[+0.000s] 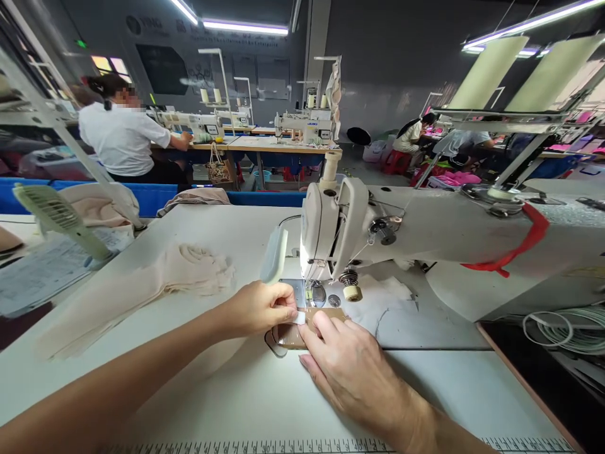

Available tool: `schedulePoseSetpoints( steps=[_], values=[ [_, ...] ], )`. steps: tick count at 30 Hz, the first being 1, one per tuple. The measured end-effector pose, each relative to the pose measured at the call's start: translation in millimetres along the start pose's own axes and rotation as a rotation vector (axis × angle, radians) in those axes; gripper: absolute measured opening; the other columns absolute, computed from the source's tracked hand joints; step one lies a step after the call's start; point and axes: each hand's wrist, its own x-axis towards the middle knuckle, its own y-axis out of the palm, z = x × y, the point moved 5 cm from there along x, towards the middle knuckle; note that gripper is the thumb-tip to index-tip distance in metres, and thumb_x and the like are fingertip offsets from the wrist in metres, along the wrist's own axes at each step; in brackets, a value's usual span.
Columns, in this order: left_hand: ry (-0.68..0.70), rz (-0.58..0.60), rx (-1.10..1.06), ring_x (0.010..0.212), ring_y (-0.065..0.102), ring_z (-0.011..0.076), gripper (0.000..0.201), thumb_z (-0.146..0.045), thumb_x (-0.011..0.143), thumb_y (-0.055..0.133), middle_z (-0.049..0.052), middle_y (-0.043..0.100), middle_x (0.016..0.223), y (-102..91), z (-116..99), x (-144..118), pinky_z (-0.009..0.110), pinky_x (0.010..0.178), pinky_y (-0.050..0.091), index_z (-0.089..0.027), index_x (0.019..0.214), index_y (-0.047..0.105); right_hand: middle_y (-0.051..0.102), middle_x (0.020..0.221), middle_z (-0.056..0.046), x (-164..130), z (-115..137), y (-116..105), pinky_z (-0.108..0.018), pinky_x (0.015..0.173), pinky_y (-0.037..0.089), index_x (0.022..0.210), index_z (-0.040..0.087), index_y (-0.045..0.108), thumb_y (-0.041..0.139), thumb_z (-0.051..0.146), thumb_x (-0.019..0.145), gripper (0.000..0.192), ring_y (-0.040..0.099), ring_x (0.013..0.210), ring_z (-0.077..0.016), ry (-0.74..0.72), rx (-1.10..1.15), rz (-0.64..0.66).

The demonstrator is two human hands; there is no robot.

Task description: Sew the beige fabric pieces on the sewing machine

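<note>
My left hand is closed in a pinch on a small white piece of fabric, just in front of the sewing machine's needle area. Beside it lies my right hand, thumb apart and fingertips resting on the brown taped plate, close to the white piece. The presser foot of the sewing machine stands right behind both hands, lit by the machine's lamp. What lies under my right fingers is hidden.
Sheer beige fabric lies on the left of the table. A green fan stands at far left. Pale fabric sits under the machine arm, with a red strip hanging above. A person works at another table.
</note>
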Motion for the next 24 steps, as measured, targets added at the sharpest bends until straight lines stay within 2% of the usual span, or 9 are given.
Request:
schedulePoseSetpoints(
  steps=[4,10,14,19,24],
  values=[
    [-0.062,-0.019,0.079,0.067,0.055,0.0168,0.019,-0.040,0.082,0.058,-0.002,0.065,0.069,4.5,12.2,4.0,0.026,0.060,0.037,-0.022,0.076,0.061,0.062,0.092,-0.005,-0.3,-0.6,-2.1,-0.036,0.062,0.038,0.100,0.019,0.059,0.064,0.022,0.089,0.012,0.055,0.073,-0.0217,-0.006,0.006,-0.017],
    [-0.094,-0.027,0.083,0.067,0.056,0.0164,0.020,-0.041,0.082,0.058,-0.003,0.066,0.072,7.9,20.2,6.9,0.026,0.060,0.037,-0.022,0.078,0.063,0.063,0.093,-0.006,0.0,-3.3,-4.1,-0.037,0.061,0.040,0.100,0.018,0.060,0.064,0.020,0.088,0.013,0.056,0.073,-0.0223,0.014,0.023,-0.018],
    [-0.097,-0.009,0.043,0.068,0.056,0.0165,0.018,-0.039,0.079,0.060,-0.003,0.066,0.072,7.2,19.5,8.1,0.026,0.060,0.037,-0.022,0.076,0.063,0.062,0.090,-0.006,0.0,-8.3,-5.3,-0.036,0.062,0.041,0.102,0.017,0.060,0.060,0.015,0.090,0.012,0.056,0.074,-0.0217,0.036,0.053,-0.032],
    [-0.125,-0.003,0.109,0.070,0.056,0.0176,0.018,-0.040,0.078,0.061,-0.003,0.067,0.074,5.0,14.8,8.9,0.028,0.062,0.036,-0.022,0.076,0.064,0.063,0.089,-0.006,-1.0,-13.1,-6.0,-0.036,0.060,0.041,0.099,0.020,0.059,0.053,0.013,0.092,0.010,0.056,0.071,-0.0207,0.048,0.026,-0.011],
    [-0.136,0.025,0.071,0.074,0.057,0.0182,0.018,-0.040,0.078,0.061,-0.003,0.068,0.075,5.4,15.9,10.2,0.028,0.064,0.038,-0.023,0.075,0.063,0.062,0.089,-0.005,-0.6,-13.7,-7.0,-0.035,0.060,0.039,0.100,0.020,0.059,0.054,0.012,0.092,0.012,0.055,0.070,-0.0202,0.047,0.052,0.003]
  ],
)
